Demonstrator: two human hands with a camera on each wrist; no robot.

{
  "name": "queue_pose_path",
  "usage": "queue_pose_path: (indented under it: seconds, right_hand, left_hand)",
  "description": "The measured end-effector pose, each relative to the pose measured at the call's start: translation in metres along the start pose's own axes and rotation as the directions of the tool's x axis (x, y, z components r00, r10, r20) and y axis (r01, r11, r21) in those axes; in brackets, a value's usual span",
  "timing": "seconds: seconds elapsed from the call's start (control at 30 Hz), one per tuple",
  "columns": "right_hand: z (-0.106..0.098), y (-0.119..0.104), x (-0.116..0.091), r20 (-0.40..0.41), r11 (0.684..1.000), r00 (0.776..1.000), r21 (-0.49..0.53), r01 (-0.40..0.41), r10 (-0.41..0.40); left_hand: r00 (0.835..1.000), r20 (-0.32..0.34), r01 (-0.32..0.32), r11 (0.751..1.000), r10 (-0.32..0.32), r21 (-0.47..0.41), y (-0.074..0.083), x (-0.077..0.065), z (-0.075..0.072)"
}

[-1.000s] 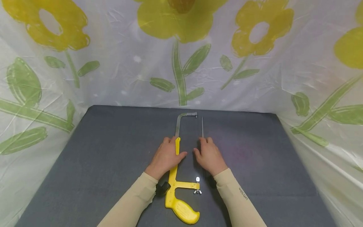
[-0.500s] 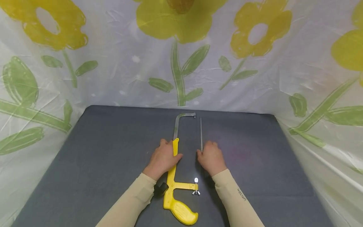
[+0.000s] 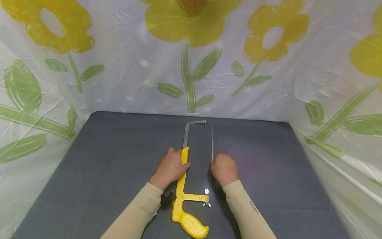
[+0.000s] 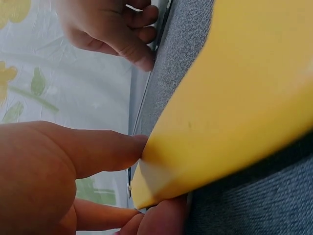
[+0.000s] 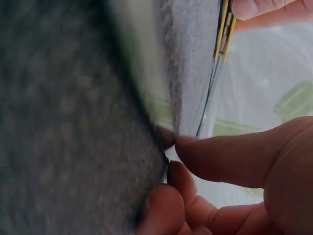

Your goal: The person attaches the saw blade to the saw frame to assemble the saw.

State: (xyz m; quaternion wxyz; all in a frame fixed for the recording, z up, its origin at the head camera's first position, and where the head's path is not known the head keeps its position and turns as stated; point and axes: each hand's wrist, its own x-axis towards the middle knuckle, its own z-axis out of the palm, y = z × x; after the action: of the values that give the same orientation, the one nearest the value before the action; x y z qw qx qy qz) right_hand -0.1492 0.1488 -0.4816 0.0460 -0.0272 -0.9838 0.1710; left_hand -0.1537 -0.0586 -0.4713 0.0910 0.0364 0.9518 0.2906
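A yellow hacksaw frame [image 3: 180,189] lies lengthwise on the table, its handle toward me and its bare metal front arm at the far end. My left hand [image 3: 170,167] grips the frame's upper bar; in the left wrist view the thumb [image 4: 105,152] presses one side and fingers go beneath the yellow bar [image 4: 230,93]. To the right, a thin hacksaw blade [image 3: 212,141] stands apart from the frame. My right hand [image 3: 225,168] pinches it between thumb [image 5: 225,156] and curled fingers, and hides part of it.
A dark grey cloth covers the table [image 3: 125,159]. On the frame's near arm sits a wing nut [image 3: 206,204] with a clamp pin above it. White curtains [image 3: 131,59] printed with yellow flowers enclose the back and sides.
My right hand has slid nearer along the blade and its fingers have curled in, leaving more of the blade showing. The left hand stays on the frame, almost unmoved.
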Motion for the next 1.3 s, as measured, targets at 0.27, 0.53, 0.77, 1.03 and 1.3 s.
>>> queue_pose_path:
  seconds: [0.27,0.53,0.77,1.03,1.3]
  right_hand:
    - [0.0014,0.0003,-0.0020,0.006,0.997,0.997,-0.005,-0.074,0.074]
    - [0.0005,0.0003,-0.0015,0.030,0.995,0.995,0.017,-0.095,0.094]
    - [-0.0010,-0.0009,-0.0018,0.015,0.995,0.995,0.006,-0.098,0.098]
    - [-0.0027,-0.0014,0.0012,0.040,0.990,0.990,0.031,-0.134,0.133]
    - [-0.0040,-0.0001,0.0021,0.042,0.992,0.992,0.021,-0.124,0.123]
  left_hand:
    - [1.000,0.022,-0.004,1.000,0.004,0.010,-0.0020,0.0010,0.0022]
    - [1.000,0.026,0.003,1.000,-0.003,0.008,-0.0021,0.0003,0.0032]
    - [1.000,0.028,0.004,1.000,-0.004,0.006,-0.0015,0.0000,0.0027]
    - [0.999,0.037,-0.010,1.000,0.010,0.001,0.0003,-0.0007,-0.0007]
    - [0.999,0.037,-0.011,1.000,0.010,0.014,0.0012,-0.0010,-0.0013]
